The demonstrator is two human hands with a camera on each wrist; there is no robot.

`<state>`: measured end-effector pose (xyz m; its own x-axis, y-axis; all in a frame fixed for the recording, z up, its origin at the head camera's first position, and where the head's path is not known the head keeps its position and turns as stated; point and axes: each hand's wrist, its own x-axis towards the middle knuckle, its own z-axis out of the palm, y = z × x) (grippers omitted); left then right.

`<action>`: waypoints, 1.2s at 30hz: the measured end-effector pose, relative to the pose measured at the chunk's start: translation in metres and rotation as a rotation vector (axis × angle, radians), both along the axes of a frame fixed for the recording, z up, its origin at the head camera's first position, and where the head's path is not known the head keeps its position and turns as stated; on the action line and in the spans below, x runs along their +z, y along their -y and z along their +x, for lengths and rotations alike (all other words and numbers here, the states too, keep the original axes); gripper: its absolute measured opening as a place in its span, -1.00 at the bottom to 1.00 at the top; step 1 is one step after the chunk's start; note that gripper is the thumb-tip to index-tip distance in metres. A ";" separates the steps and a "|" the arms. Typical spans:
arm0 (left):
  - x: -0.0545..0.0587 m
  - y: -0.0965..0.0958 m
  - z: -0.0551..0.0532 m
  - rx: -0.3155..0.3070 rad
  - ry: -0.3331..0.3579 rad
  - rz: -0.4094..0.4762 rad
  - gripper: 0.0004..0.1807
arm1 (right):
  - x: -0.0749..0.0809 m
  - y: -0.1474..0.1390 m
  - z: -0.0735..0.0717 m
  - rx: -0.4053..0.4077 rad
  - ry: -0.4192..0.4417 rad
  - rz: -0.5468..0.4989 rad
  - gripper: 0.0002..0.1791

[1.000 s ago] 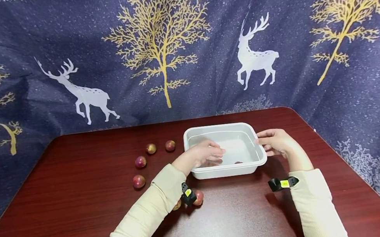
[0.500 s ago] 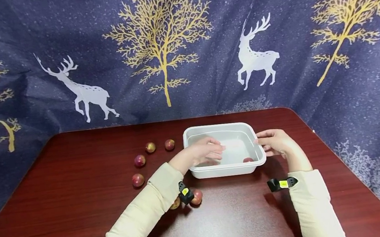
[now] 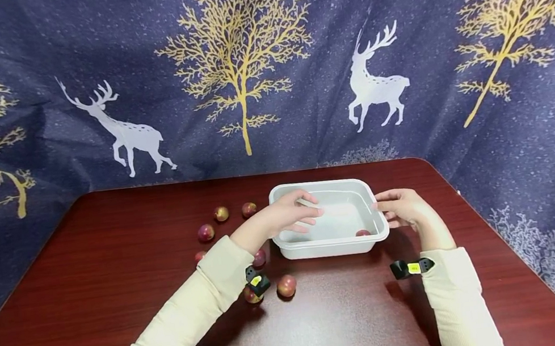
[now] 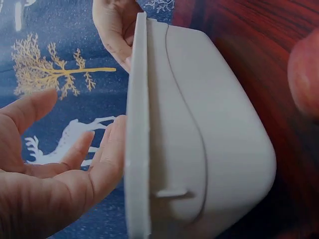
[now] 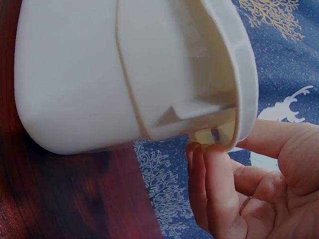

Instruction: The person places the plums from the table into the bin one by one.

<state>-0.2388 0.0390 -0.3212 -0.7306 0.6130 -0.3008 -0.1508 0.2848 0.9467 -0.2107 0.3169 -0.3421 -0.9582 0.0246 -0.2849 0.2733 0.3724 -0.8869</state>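
Note:
A white plastic basin (image 3: pixel 335 249) stands toward the back right, with one plum (image 3: pixel 362 233) showing inside near its front wall. Over the basin's left side hovers my left hand (image 3: pixel 289 212), fingers spread and holding nothing. In the left wrist view the same hand (image 4: pixel 60 174) appears beside the basin's rim (image 4: pixel 137 149). My right hand (image 3: pixel 402 208) pinches the right end of the rim between thumb and fingers, as the right wrist view shows at the rim (image 5: pixel 246 84).
Several plums lie left of the basin, among them a yellowish one (image 3: pixel 221 213) and a purple one (image 3: pixel 206 232). Others sit near my left sleeve, including a red plum (image 3: pixel 287 286) in front. A dark blue cloth (image 3: pixel 298 125) hangs behind the brown table (image 3: pixel 355 312).
My left hand has lifted and drawn back leftward from inside the basin, its fingers spreading. The plum inside has moved right along the front wall. My right hand has stayed on the rim.

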 end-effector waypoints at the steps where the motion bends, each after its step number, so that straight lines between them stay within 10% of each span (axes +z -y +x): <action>1: 0.001 0.001 0.002 -0.009 -0.016 -0.006 -0.53 | 0.000 0.000 0.000 -0.001 0.001 0.001 -0.42; 8: 0.006 0.009 0.015 -0.080 -0.130 -0.050 -0.62 | -0.001 -0.001 0.001 0.006 -0.001 -0.001 -0.42; 18: 0.012 0.022 0.036 -0.280 -0.468 -0.158 -0.71 | 0.000 -0.001 0.000 0.013 0.003 -0.003 -0.41; 36: 0.001 0.049 0.059 -0.465 -0.688 -0.215 -0.76 | -0.001 0.000 -0.001 0.021 0.010 -0.013 -0.39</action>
